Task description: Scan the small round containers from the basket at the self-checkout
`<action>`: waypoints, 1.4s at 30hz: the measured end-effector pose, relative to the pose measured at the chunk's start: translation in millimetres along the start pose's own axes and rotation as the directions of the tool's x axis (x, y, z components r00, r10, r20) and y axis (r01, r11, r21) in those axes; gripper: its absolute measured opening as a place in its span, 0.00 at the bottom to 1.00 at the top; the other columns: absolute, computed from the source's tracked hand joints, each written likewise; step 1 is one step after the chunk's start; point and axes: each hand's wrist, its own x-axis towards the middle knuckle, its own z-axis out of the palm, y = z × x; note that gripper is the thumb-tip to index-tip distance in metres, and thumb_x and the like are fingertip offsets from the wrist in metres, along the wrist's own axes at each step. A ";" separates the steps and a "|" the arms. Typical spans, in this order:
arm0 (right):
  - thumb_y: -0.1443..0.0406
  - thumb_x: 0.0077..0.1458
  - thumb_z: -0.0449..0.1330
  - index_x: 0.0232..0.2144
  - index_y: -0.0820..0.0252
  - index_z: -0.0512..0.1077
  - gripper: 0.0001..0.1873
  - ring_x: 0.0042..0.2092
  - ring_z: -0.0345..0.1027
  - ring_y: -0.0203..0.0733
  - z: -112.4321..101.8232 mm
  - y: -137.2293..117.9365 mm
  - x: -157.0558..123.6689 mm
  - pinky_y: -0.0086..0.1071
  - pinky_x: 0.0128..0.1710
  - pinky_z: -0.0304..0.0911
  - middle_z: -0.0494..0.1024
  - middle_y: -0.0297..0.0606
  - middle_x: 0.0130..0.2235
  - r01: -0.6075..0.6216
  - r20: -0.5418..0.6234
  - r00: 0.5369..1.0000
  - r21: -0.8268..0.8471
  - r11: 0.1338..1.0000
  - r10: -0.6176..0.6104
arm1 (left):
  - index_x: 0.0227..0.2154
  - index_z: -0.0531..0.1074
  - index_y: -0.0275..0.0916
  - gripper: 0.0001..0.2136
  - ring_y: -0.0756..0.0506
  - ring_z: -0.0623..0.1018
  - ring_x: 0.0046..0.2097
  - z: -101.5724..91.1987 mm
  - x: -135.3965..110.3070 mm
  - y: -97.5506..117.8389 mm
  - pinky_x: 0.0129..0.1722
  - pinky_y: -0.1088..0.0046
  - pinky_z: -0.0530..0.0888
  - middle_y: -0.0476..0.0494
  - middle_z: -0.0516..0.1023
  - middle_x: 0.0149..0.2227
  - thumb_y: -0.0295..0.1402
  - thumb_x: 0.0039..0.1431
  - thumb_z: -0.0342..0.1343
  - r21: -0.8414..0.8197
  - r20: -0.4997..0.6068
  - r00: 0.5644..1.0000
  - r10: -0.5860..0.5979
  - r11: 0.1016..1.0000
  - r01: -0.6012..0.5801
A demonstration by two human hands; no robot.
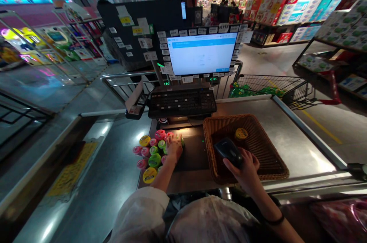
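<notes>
My right hand is closed around a black handheld barcode scanner, held over a brown wicker basket. A small round container with a yellow lid lies in that basket. My left hand reaches into a cluster of small round containers with pink, green and yellow lids on the steel checkout counter. Its fingers curl down onto one container at the cluster's right edge; I cannot see if it is gripped.
A black keyboard and a lit checkout screen stand behind the counter. A wire shopping cart with green goods waits past the counter. Shelves of boxed goods line the right aisle. A metal railing runs at left.
</notes>
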 end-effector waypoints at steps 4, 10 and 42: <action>0.36 0.52 0.50 0.42 0.55 0.74 0.33 0.50 0.67 0.56 -0.9 9.8 2.7 0.51 0.55 0.50 0.79 0.44 0.44 -0.039 -0.027 0.999 -0.031 0.999 0.038 | 0.64 0.62 0.43 0.27 0.36 0.64 0.63 -10.9 -2.4 30.5 0.63 0.51 0.61 0.37 0.70 0.61 0.28 0.62 0.51 -0.013 -0.131 0.991 0.001 1.000 -0.002; 0.32 0.50 0.47 0.38 0.58 0.75 0.40 0.46 0.68 0.58 -15.3 33.1 10.0 0.50 0.52 0.54 0.78 0.48 0.39 -0.182 -0.129 0.977 -0.071 0.981 0.172 | 0.62 0.64 0.48 0.20 0.45 0.64 0.65 -33.7 0.0 117.5 0.63 0.61 0.63 0.48 0.72 0.61 0.33 0.69 0.46 -0.090 -0.298 0.869 0.396 0.894 -0.438; 0.35 0.57 0.41 0.49 0.56 0.75 0.41 0.54 0.63 0.58 -54.7 78.0 34.8 0.57 0.58 0.45 0.76 0.47 0.52 -0.269 -0.287 0.939 -0.272 0.924 0.189 | 0.45 0.72 0.34 0.11 0.41 0.74 0.51 52.5 66.7 277.8 0.51 0.62 0.69 0.33 0.74 0.48 0.23 0.64 0.49 0.055 0.197 0.756 0.624 0.763 -0.644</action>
